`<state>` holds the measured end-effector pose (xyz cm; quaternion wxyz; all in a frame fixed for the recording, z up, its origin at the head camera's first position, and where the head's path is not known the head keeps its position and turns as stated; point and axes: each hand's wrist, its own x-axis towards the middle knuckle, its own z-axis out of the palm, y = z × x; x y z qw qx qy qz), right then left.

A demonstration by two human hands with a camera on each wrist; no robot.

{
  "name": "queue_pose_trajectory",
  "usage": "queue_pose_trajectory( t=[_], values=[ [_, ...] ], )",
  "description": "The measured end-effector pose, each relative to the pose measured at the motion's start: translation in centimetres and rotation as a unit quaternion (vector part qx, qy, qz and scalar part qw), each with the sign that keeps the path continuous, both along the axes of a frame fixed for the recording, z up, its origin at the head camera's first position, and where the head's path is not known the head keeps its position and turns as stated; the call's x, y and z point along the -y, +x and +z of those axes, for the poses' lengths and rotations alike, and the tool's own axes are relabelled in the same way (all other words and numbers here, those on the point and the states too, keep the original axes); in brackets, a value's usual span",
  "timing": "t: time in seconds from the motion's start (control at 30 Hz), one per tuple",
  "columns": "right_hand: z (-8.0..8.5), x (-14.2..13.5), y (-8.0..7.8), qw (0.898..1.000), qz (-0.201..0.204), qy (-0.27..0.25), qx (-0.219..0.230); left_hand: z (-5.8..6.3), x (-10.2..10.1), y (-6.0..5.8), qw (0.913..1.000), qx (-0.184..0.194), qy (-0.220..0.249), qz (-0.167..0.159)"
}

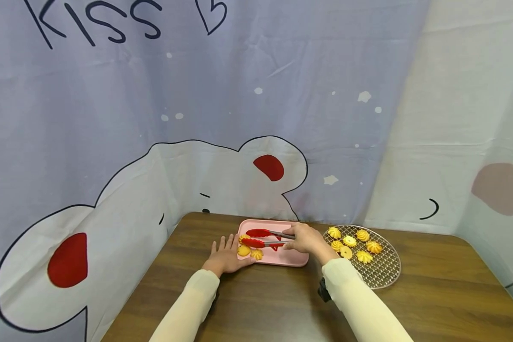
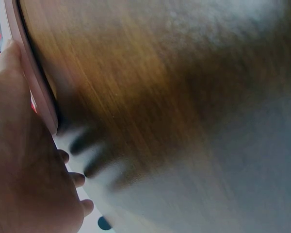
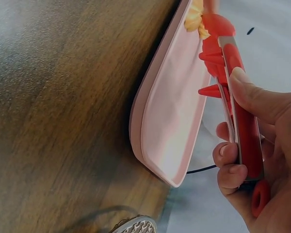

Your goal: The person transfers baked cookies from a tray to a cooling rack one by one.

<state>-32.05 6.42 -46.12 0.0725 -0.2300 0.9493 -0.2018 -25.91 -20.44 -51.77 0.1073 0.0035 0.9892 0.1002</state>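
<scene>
My right hand (image 1: 305, 238) grips a pair of red-tipped tongs (image 1: 267, 237), thumb on one arm and fingers curled round the other, as the right wrist view shows. The tong heads lie over the left part of a pink tray (image 1: 288, 256), among yellow piped cookies (image 1: 256, 254) at that end. One cookie is partly hidden behind the heads. At the tray's left edge is my left hand (image 1: 226, 259), its fingers spread and straight. In the left wrist view its thumb (image 2: 9, 58) lies along the tray rim (image 2: 36, 82).
Right of the tray sits a round wire rack (image 1: 382, 270), partly behind my right sleeve. Several yellow cookies (image 1: 365, 257) lie on it. Everything stands on a brown wooden table (image 1: 265, 304), with a printed cloth (image 1: 222, 118) hanging along its back and sides.
</scene>
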Motion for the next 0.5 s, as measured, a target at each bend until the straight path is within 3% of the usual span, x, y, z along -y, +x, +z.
queue_pose_trajectory(
  t=[0.5],
  values=[
    [0.40,-0.73,0.12,1.000,-0.015,0.007,-0.005,-0.26,0.08,-0.17,1.0000,0.003,0.000,0.001]
  ],
)
